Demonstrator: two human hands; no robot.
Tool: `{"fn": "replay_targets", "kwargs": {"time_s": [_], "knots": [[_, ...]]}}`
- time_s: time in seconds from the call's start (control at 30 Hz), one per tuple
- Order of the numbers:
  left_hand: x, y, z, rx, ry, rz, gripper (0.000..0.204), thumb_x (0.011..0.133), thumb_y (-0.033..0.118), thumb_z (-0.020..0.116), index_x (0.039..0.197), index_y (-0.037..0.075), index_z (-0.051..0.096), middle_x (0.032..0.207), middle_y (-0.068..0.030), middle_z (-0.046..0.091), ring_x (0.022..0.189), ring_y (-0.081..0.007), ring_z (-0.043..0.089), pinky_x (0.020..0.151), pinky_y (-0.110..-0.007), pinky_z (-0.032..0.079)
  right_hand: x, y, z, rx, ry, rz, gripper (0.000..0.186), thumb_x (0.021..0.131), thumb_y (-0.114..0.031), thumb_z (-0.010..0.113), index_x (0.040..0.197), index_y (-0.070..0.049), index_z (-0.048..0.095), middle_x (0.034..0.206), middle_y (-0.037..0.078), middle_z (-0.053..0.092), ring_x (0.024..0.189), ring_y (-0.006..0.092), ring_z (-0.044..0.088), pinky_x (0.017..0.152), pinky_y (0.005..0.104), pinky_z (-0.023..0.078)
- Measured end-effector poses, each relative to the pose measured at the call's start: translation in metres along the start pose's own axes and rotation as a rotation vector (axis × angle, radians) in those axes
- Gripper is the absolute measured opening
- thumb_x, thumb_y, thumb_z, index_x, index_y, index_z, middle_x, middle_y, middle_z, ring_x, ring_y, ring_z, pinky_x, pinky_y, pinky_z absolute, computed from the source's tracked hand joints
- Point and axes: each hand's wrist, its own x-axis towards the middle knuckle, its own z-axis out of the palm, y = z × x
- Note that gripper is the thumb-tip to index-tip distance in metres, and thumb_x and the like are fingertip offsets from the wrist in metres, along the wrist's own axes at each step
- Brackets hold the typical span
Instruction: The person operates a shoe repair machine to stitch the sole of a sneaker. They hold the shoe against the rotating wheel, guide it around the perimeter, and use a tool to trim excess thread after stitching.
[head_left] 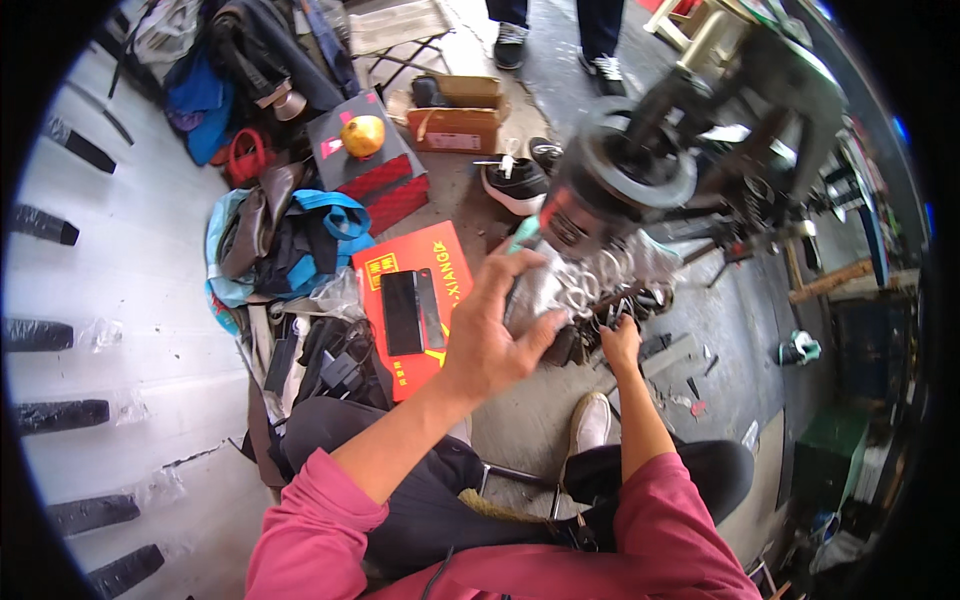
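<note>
In front of me stands a dark metal machine [570, 218] with a thick cylinder and a grey ring on top, probably a shoe-sewing machine. My left hand [485, 335] grips a silvery-grey sneaker [530, 288] beside it, thumb and fingers spread around its side. White looped laces [592, 280] and a bit of teal show on the sneaker, and the cylinder hides part of it. Lower and to the right, my right hand [622, 342] is closed at the machine's dark lower parts. What its fingers hold is hidden.
Left of my hands, a phone [403, 312] lies on a red box [425, 250], near bags and clothes [290, 235]. Beyond are a pomegranate [362, 136] on a box, an open carton [455, 130] and a black shoe [515, 185]. A teal-white shoe [800, 348] lies right. Someone stands ahead.
</note>
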Motion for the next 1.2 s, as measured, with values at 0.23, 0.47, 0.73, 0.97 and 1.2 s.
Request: {"fn": "replay_targets", "kwargs": {"time_s": [0.23,0.47,0.73,0.97,1.2], "knots": [[0.01,0.012,-0.006,0.13,-0.005,0.028,0.047,0.081,0.008,0.073,0.124,0.01,0.055,0.136,-0.0265,0.052,0.116,-0.0467,0.06,0.091,-0.045,0.053,0.022,0.007,-0.005,-0.066,-0.025,0.045,0.053,0.077,-0.026,0.08,0.12,-0.001,0.064,0.114,0.022,0.071,0.111,0.0384,0.067,0.097,0.0449,0.051],[0.011,0.014,-0.006,0.194,-0.085,-0.071,0.044,0.081,0.005,0.068,0.123,0.005,0.054,0.13,-0.0235,0.057,0.12,-0.0447,0.059,0.099,-0.044,0.049,0.023,-0.019,-0.023,-0.341,-0.073,0.029,0.039,0.08,-0.029,0.068,0.106,-0.001,0.068,0.109,0.025,0.072,0.106,0.0434,0.068,0.093,0.0495,0.053],[0.012,0.012,-0.004,0.205,0.019,0.043,0.048,0.082,0.004,0.065,0.128,0.005,0.05,0.135,-0.0242,0.053,0.119,-0.0456,0.058,0.098,-0.046,0.05,0.023,-0.006,-0.038,-0.409,-0.064,0.059,0.041,0.079,-0.037,0.072,0.093,0.002,0.071,0.104,0.027,0.072,0.105,0.0445,0.067,0.091,0.0504,0.053],[0.017,0.016,-0.005,0.22,-0.017,0.007,0.045,0.081,0.002,0.063,0.124,0.004,0.05,0.133,-0.0192,0.053,0.119,-0.0443,0.057,0.094,-0.046,0.051,-0.028,-0.006,-0.035,0.777,-0.017,0.343,0.013,0.088,-0.013,0.069,0.08,-0.004,0.063,0.067,0.004,0.061,0.055,0.0157,0.063,0.044,0.0266,0.04],[0.017,-0.002,-0.011,0.051,-0.082,0.02,0.032,0.082,0.004,0.063,0.113,0.002,0.056,0.136,-0.02,0.053,0.133,-0.0393,0.05,0.106,-0.042,0.043,-0.144,-0.061,-0.075,1.234,-0.048,0.075,0.035,0.086,0.001,0.063,0.118,-0.001,0.051,0.098,0.009,0.061,0.07,0.0134,0.056,0.056,0.0266,0.044]]}}
